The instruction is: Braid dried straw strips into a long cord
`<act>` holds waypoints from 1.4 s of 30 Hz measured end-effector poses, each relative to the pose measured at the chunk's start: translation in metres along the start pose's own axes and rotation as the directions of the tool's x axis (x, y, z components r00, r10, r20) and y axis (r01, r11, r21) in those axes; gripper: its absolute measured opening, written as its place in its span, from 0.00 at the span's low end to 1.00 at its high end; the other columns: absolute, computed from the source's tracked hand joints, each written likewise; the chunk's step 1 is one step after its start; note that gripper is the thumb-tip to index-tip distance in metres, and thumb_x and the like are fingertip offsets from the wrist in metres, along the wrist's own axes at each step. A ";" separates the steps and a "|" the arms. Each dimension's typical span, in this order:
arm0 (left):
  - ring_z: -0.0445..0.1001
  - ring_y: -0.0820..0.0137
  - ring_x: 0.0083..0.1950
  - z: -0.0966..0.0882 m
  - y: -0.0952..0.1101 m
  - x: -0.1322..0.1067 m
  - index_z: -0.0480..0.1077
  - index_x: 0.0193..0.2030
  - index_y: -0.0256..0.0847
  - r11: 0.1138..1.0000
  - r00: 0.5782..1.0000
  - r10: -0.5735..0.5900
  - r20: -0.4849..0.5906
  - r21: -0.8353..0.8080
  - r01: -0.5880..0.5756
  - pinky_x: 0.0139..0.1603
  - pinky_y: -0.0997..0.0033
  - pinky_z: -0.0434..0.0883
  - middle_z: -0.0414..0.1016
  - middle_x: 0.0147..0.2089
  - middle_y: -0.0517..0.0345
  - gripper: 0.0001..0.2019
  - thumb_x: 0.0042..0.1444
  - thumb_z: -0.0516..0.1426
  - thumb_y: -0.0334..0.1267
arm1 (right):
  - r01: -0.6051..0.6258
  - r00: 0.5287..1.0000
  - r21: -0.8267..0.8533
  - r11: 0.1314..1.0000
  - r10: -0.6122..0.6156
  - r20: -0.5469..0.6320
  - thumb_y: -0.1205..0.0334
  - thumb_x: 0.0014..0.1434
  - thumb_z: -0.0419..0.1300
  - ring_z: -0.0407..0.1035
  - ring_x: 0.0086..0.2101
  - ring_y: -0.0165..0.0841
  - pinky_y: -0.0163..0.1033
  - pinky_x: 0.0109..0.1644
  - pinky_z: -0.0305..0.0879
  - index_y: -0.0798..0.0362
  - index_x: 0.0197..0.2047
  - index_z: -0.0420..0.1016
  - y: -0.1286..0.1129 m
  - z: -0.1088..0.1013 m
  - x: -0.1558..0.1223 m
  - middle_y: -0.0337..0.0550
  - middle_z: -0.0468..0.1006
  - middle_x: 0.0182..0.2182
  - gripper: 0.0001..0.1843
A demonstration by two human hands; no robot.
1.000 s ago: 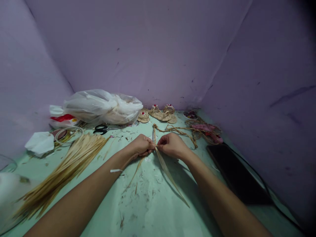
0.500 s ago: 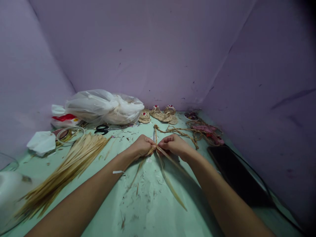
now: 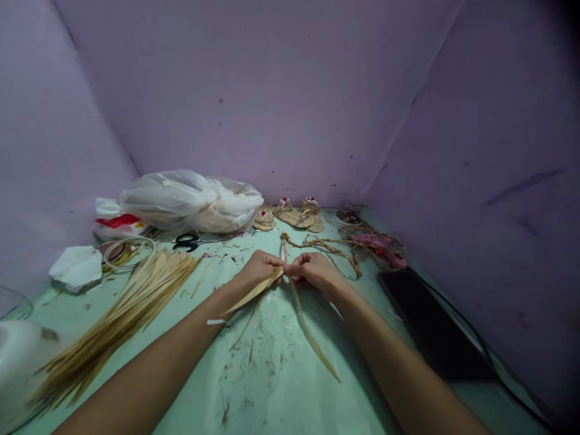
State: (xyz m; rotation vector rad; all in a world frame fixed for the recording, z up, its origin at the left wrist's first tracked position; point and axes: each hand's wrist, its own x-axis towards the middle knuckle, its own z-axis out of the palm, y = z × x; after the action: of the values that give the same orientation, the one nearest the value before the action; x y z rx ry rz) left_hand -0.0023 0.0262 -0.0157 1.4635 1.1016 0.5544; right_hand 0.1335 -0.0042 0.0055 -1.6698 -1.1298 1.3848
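Note:
Both hands meet at the near end of a braided straw cord (image 3: 285,246) in the middle of the table. My left hand (image 3: 261,267) is closed, pinching the straw strands where the braid ends. A wide pale strand (image 3: 252,295) lies across that hand and points back toward the left forearm. My right hand (image 3: 312,270) is closed too, its thumb and fingers pinching straw strands at the same spot. One long loose strand (image 3: 310,335) hangs toward me between the forearms. The exact grip is partly hidden by the fingers.
A bundle of flat straw (image 3: 118,308) lies left, near scissors (image 3: 186,241) and tape rolls (image 3: 129,252). Behind are a stuffed plastic bag (image 3: 190,202) and small woven slippers (image 3: 294,215). To the right are tangled braided cord (image 3: 348,241) and a dark flat device (image 3: 435,326).
A strand that lay toward the right forearm no longer shows there. A wide strand now lies across my left hand, pointing left. Both hands stay at the braid's end.

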 end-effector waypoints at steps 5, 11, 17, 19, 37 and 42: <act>0.54 0.81 0.16 0.003 0.008 -0.004 0.72 0.19 0.32 0.998 0.997 0.053 -0.051 -0.038 -0.055 0.17 0.81 0.51 0.61 0.13 0.64 0.07 0.39 0.57 0.35 | -0.087 0.970 0.262 0.961 0.021 0.243 0.73 0.49 0.53 0.61 0.17 0.23 0.29 0.23 0.61 0.58 0.28 0.64 -0.002 0.004 -0.005 0.37 0.67 0.16 0.02; 0.54 0.80 0.18 0.003 0.011 -0.008 0.71 0.18 0.31 0.994 0.994 0.104 -0.036 -0.008 -0.104 0.19 0.80 0.51 0.59 0.14 0.64 0.12 0.38 0.59 0.41 | -0.184 0.951 0.245 0.952 0.110 0.289 0.71 0.50 0.52 0.43 0.11 0.17 0.25 0.12 0.35 0.60 0.21 0.63 0.001 -0.001 0.000 0.36 0.63 0.14 0.08; 0.55 0.80 0.20 -0.004 0.005 -0.006 0.71 0.21 0.31 0.987 0.984 0.155 0.090 0.028 -0.158 0.21 0.79 0.53 0.59 0.17 0.64 0.12 0.40 0.56 0.41 | -0.175 0.966 0.185 0.967 0.133 0.222 0.70 0.44 0.58 0.43 0.11 0.17 0.27 0.12 0.33 0.59 0.18 0.61 0.005 -0.006 0.006 0.30 0.56 0.10 0.09; 0.54 0.80 0.20 -0.006 0.005 -0.006 0.70 0.22 0.31 0.990 0.984 0.133 0.118 0.025 -0.136 0.21 0.79 0.53 0.59 0.17 0.64 0.10 0.39 0.56 0.39 | -0.139 0.972 0.185 0.973 0.098 0.216 0.70 0.42 0.59 0.44 0.11 0.17 0.27 0.12 0.33 0.59 0.20 0.64 0.007 -0.007 0.006 0.31 0.59 0.11 0.06; 0.46 0.82 0.17 -0.015 0.011 -0.004 0.66 0.17 0.33 0.997 0.990 0.063 0.124 0.035 -0.068 0.18 0.77 0.43 0.50 0.12 0.68 0.11 0.35 0.58 0.40 | 0.010 0.968 0.205 0.979 -0.061 0.243 0.60 0.32 0.67 0.45 0.11 0.17 0.30 0.14 0.32 0.57 0.19 0.64 0.018 -0.007 0.012 0.32 0.66 0.12 0.16; 0.48 0.82 0.17 -0.015 0.003 0.002 0.67 0.19 0.32 0.992 0.993 0.082 0.080 0.094 -0.090 0.18 0.78 0.45 0.54 0.13 0.67 0.08 0.36 0.56 0.37 | 0.006 0.965 0.223 0.975 -0.063 0.254 0.63 0.35 0.65 0.44 0.11 0.17 0.30 0.15 0.32 0.59 0.20 0.67 0.018 -0.008 0.012 0.35 0.68 0.14 0.11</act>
State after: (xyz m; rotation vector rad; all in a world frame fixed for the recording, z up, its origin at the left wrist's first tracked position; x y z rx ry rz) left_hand -0.0136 0.0358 -0.0098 1.6098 1.0215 0.5072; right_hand 0.1455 0.0001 -0.0140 -1.3341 -1.0951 1.6769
